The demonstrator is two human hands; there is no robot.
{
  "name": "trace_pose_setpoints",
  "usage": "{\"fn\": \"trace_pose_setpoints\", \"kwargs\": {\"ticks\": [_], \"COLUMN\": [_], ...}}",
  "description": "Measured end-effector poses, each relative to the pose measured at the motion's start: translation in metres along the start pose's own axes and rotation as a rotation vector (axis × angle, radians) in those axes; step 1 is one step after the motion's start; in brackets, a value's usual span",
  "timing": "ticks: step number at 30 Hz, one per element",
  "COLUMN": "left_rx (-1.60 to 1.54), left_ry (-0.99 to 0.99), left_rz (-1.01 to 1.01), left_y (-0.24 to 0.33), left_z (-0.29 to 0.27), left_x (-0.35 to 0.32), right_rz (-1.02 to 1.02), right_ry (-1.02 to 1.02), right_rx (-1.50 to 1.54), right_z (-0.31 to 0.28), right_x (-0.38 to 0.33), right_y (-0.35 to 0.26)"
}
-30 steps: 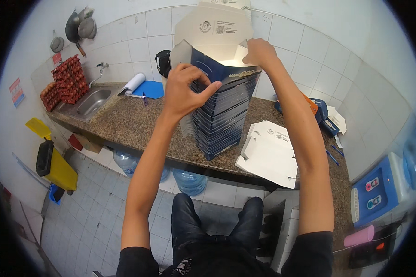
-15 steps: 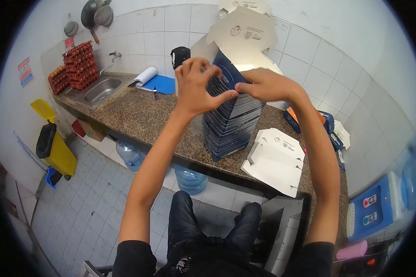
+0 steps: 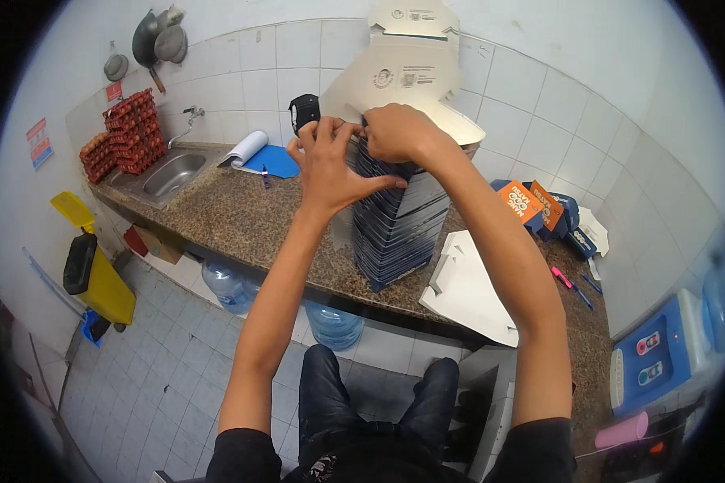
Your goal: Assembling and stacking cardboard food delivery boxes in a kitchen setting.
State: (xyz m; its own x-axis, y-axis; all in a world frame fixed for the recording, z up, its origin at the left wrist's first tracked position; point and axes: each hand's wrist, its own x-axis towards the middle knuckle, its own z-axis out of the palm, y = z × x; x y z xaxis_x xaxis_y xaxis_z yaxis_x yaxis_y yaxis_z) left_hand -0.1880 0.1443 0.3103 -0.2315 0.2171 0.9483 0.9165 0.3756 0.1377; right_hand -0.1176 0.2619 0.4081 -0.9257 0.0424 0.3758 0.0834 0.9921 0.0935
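Note:
A tall stack of nested, folded dark-blue cardboard boxes (image 3: pixel 399 229) stands on the counter in front of me. My right hand (image 3: pixel 399 135) is closed at the top of the stack, its fingers bent down over the top box's far-left corner and partly hidden. Beside the stack's upper left is my left hand (image 3: pixel 328 167), fingers spread and curved, thumb stretched across the front edges. Its index fingertip comes close to the right hand's fingers. Flat white box blanks (image 3: pixel 471 294) lie right of the stack, partly behind my right forearm. More large blanks (image 3: pixel 403 76) stand behind.
On the left are a steel sink (image 3: pixel 173 173), egg trays (image 3: pixel 133 133) and a blue sheet with a paper roll (image 3: pixel 250 149). Orange-and-blue boxes (image 3: pixel 532 205), pens (image 3: pixel 572 286) and a water dispenser (image 3: pixel 656 354) are on the right. Water bottles (image 3: pixel 333 324) stand under the counter.
My right hand has moved left and farther over the top of the stack, covering the raised blue panel. My left hand has shifted slightly down and left. The view has tilted a little.

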Motion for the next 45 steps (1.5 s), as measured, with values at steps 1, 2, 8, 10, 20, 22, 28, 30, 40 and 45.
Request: {"fn": "trace_pose_setpoints", "kwargs": {"ticks": [1, 2, 8, 10, 20, 22, 28, 30, 40, 45], "left_rx": [0.004, -0.003, -0.006, 0.016, -0.421, -0.463, -0.316, -0.350, -0.167, -0.210], "left_ry": [0.009, 0.002, 0.021, 0.041, -0.179, -0.141, -0.059, -0.087, -0.029, -0.032], "left_rz": [-0.011, -0.008, 0.003, 0.013, -0.330, -0.306, 0.052, 0.091, 0.151, 0.174], "left_y": [-0.003, -0.005, -0.010, -0.011, 0.049, 0.051, 0.048, 0.056, 0.042, 0.045], "left_z": [0.002, 0.003, 0.014, 0.014, 0.006, -0.001, -0.014, 0.006, 0.017, 0.028], "left_x": [-0.001, -0.003, -0.007, -0.004, -0.023, -0.027, -0.012, -0.015, -0.034, -0.036], "right_rz": [0.002, 0.005, 0.092, 0.105, 0.451, 0.497, 0.698, 0.769, 1.546, 1.587], "right_ry": [-0.018, -0.037, 0.060, 0.081, 0.324, 0.321, 0.516, 0.525, 1.010, 1.339], "right_rx": [0.020, 0.040, 0.138, 0.143, 0.062, 0.233, 0.852, 0.551, 0.293, 0.826], "right_z": [0.005, 0.009, 0.018, 0.016, 0.055, 0.051, 0.078, 0.150, 0.330, 0.347], "right_x": [0.002, 0.002, -0.012, -0.012, 0.019, 0.024, -0.036, -0.080, -0.203, -0.242], "right_y": [-0.004, -0.007, -0.013, -0.014, 0.192, 0.190, 0.227, 0.312, 0.371, 0.460]}}
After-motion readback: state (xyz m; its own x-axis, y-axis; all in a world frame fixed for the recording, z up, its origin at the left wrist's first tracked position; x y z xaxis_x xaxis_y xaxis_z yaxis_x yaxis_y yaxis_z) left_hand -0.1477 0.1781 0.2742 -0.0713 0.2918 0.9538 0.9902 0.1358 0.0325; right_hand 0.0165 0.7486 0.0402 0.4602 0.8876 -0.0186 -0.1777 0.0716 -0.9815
